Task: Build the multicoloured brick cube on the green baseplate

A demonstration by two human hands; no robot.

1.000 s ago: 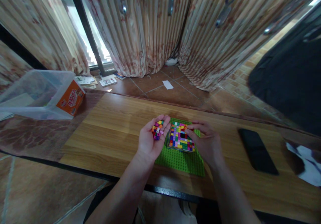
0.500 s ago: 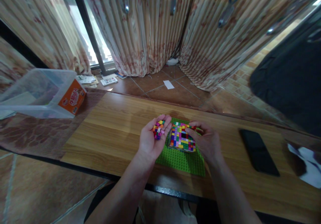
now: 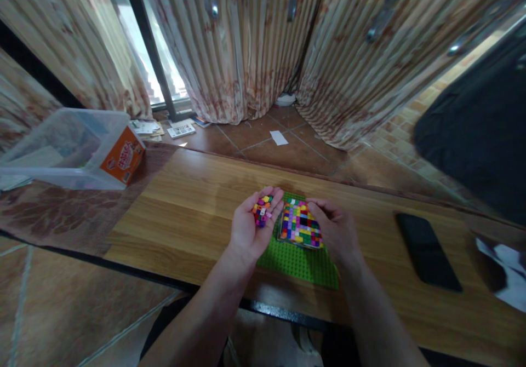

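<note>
My left hand (image 3: 245, 233) lies palm up, its fingers slightly curled, cupping a small heap of colourful toy building bricks (image 3: 261, 211). Just right of it, a many-coloured block built of small bricks (image 3: 296, 225) sits on a green studded baseplate (image 3: 298, 265). My right hand (image 3: 337, 227) reaches over the block's far right corner, thumb and forefinger pressed together there. Whatever is between those fingertips is too small and covered to make out. The right hand hides part of the block's right edge.
On the wooden table (image 3: 181, 202) a black phone (image 3: 428, 252) lies to the right, with crumpled white paper (image 3: 507, 274) beyond it. A clear plastic bin (image 3: 78, 178) with an orange label stands at the left end. Striped curtains (image 3: 246, 55) hang behind the table.
My right hand has shifted slightly left on the block's far right corner, its fingers drawn closer together. My left hand still holds the loose bricks. The view has moved a little.
</note>
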